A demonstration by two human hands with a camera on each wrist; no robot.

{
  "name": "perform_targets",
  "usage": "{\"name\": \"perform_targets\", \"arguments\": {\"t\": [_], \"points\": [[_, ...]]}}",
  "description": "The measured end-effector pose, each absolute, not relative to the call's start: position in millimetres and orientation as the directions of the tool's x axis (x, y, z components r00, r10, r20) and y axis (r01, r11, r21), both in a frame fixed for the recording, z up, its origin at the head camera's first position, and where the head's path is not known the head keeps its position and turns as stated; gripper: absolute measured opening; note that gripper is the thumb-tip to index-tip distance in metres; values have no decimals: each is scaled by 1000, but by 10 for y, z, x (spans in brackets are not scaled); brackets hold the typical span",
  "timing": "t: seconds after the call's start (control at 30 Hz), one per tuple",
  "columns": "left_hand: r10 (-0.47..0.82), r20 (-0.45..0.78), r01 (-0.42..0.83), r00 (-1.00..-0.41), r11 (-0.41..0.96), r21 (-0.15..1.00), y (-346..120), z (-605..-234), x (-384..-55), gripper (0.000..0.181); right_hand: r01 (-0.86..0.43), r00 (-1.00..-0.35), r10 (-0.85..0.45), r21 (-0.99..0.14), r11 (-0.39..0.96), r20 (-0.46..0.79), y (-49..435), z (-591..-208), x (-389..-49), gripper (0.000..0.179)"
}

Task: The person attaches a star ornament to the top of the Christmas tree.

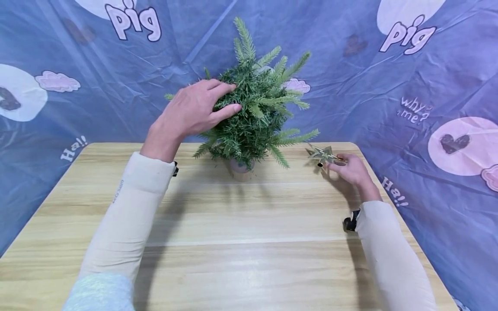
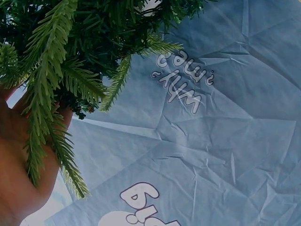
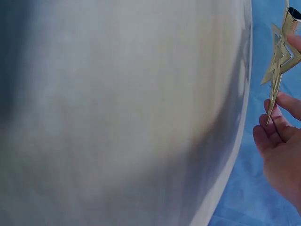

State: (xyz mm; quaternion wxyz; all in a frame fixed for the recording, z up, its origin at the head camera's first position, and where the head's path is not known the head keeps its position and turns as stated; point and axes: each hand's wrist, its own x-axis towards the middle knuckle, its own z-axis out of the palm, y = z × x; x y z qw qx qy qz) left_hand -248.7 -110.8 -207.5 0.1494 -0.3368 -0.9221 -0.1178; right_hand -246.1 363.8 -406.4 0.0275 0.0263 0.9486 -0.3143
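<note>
A small artificial Christmas tree (image 1: pixel 253 108) stands upright at the back middle of the table on a round, pale base (image 1: pixel 242 170). My left hand (image 1: pixel 194 106) touches its upper left side, thumb and forefinger lightly bent against the needles; the other fingertips are hidden. In the left wrist view, light green sprigs (image 2: pixel 44 89) cover part of that hand. To the right of the tree, my right hand (image 1: pixel 352 168) pinches a gold star tree topper (image 1: pixel 322 154) by one point, just above the table. The topper's hollow socket (image 3: pixel 292 23) shows in the right wrist view.
The wood-grain table (image 1: pixel 249 268) has its right edge close to my right forearm. A creased blue cloth (image 1: pixel 330 26) with printed words hangs behind and along both sides. Each wrist carries a small black device, the right one (image 1: pixel 351 221) showing more fully.
</note>
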Motion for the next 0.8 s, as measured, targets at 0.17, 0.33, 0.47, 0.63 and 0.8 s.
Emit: {"name": "perform_targets", "arguments": {"t": [0.17, 0.33, 0.47, 0.63, 0.8], "points": [[591, 360, 662, -722, 742, 109, -1107, -2079, -2492, 65, 6, -1000, 19, -575, 818, 17, 3635, -4005, -2472, 83], [596, 362, 664, -717, 742, 95, -1105, -2082, -2499, 65, -18, -998, 19, -540, 841, 63, 3586, -3922, -2472, 83], [601, 356, 666, -715, 741, 88, -1107, -2081, -2500, 65, -21, -997, 21, -528, 849, 73, 3513, -3824, -2456, 85], [599, 358, 664, -716, 743, 86, -1103, -2085, -2496, 64, -38, -995, 18, -527, 849, 101, 3443, -3678, -2434, 89], [598, 360, 663, -716, 744, 83, -1103, -2082, -2484, 65, -54, -992, 14, -514, 856, 127, 3400, -3561, -2404, 89]]}}
